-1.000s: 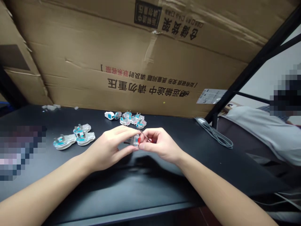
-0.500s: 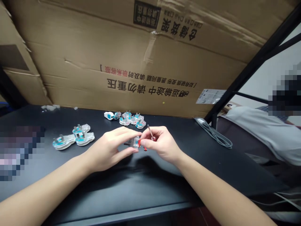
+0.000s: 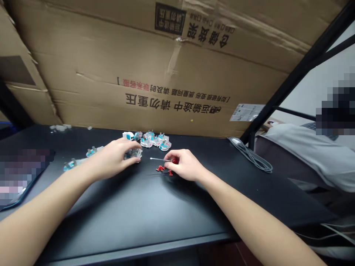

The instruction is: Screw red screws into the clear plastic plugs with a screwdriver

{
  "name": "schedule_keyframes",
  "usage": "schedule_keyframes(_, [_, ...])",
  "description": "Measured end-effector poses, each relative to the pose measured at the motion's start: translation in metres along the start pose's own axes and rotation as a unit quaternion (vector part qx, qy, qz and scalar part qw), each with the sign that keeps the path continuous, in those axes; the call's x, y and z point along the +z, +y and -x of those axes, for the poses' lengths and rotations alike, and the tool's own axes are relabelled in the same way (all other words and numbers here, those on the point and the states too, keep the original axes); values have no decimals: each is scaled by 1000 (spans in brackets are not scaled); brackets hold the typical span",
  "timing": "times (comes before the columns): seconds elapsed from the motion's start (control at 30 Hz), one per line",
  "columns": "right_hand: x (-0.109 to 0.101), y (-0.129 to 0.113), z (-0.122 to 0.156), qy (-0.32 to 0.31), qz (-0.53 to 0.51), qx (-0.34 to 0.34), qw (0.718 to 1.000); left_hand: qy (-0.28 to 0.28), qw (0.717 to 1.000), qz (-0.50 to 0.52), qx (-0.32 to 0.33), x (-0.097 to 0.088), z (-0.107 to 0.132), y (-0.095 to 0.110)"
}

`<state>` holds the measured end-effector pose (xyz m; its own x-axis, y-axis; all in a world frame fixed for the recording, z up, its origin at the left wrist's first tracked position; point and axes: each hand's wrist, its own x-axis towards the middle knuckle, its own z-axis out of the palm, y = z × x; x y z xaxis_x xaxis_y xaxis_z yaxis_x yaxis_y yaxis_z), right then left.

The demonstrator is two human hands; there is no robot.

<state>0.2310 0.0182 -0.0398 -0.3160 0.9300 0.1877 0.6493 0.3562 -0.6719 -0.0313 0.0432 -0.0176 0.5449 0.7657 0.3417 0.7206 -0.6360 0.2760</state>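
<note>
My left hand [image 3: 113,159] rests low over the black table [image 3: 138,207], its fingers closed round a small clear plastic plug part [image 3: 133,154]. My right hand [image 3: 183,165] is closed on a small screwdriver [image 3: 159,159] with a red handle; its thin metal shaft points left, just above the table. A few small red pieces [image 3: 163,169] lie on the table right beside my right hand's fingers. The two hands are apart, about a hand's width.
Clear-and-teal plug parts lie in a cluster [image 3: 154,140] behind my hands and another group [image 3: 80,159] sits partly hidden by my left forearm. A large cardboard box [image 3: 155,66] walls the back. A grey cable [image 3: 251,155] lies at right, beside another person's sleeve [image 3: 310,155].
My hands have parted and dropped to the table. The left carried the clear part leftward; the right lowered the screwdriver, its shaft now pointing left. The red pieces now lie in the open.
</note>
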Motion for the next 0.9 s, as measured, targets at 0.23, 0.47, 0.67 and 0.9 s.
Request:
schedule_keyframes(0.23, [-15,25,-13,72,78,23,994,-100,986,-128,-42,2,1,-34])
schedule_keyframes(0.47, [-9,45,-28,67,150,24,986,-51,976,-199,-78,-3,4,-36])
schedule_keyframes(0.67, [-2,44,-33,46,167,14,985,-10,983,-173,-55,7,0,-23])
schedule_keyframes(0.9, [4,45,-41,76,172,50,981,14,994,-104,-28,20,-2,-13])
